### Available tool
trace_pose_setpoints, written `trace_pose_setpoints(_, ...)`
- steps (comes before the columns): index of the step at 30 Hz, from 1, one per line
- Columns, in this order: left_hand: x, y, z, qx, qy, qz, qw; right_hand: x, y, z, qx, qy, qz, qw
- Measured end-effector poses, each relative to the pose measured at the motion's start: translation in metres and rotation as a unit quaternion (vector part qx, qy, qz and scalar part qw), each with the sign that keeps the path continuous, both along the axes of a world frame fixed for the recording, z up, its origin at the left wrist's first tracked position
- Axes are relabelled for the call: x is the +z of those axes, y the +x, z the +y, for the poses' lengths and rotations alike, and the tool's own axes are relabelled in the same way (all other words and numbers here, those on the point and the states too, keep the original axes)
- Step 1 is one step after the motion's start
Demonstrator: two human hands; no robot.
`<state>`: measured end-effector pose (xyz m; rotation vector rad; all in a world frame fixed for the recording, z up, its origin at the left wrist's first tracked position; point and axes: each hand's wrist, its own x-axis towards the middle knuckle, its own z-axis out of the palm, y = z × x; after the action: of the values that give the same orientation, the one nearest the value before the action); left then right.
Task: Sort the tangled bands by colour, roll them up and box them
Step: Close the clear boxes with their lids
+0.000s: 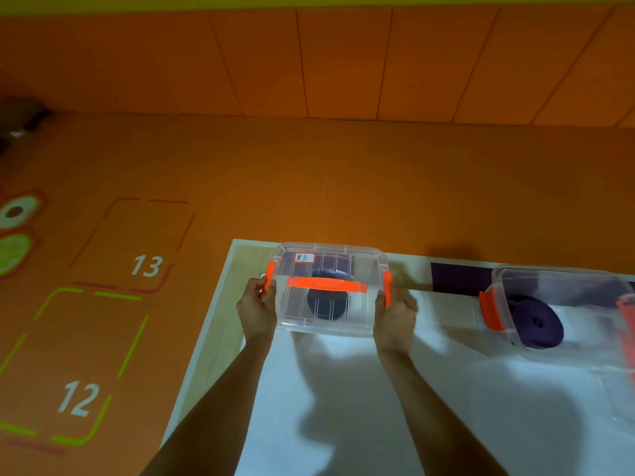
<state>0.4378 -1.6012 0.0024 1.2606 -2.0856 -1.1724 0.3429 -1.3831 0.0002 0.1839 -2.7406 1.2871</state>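
**Both hands clasped on the lidded box**

The left hand (257,305) and the right hand (395,314) are seen gripping the clear box (330,324) by its two short ends. The fingers are curled against the walls and the thumbs are laid close to the orange latches (270,276). Both forearms are stretched forward over the worktop (343,407), roughly parallel, with the palms turned in toward each other.

The box is held near the far left corner of the worktop. Whether it rests on the surface or is lifted just off it cannot be told. Its lid is on, an orange handle (326,286) lies across the top, and a white handwritten label (304,258) is stuck near the lid's far left corner. A dark roll (328,304) of band is seen through the plastic.

The box is judged light and rigid, though its smooth walls are likely to be slippery. The roll may slide about inside if the box is tilted. A level grip at both ends, as is taken here, is judged the safest hold, and the handle would serve for one hand.

To the right, well apart, a second box (549,271) holds a purple roll (539,324). Beyond, a dark strip (457,278) lies on the worktop. Farther off, an orange floor (309,183) with numbered squares and a panelled wall (343,63) are seen.
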Motion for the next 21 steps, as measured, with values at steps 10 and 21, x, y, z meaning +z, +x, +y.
trace_pose_setpoints(10, 0.028, 0.012, -0.018, -0.182, -0.149, -0.230, 0.945, 0.021, 0.005, 0.022, 0.066, 0.205, -0.052, 0.975)
trace_pose_setpoints(21, 0.056, 0.080, 0.100, -0.355, -0.338, -0.224, 0.842, 0.058, 0.096, 0.149, 0.071, 0.362, -0.035, 0.929)
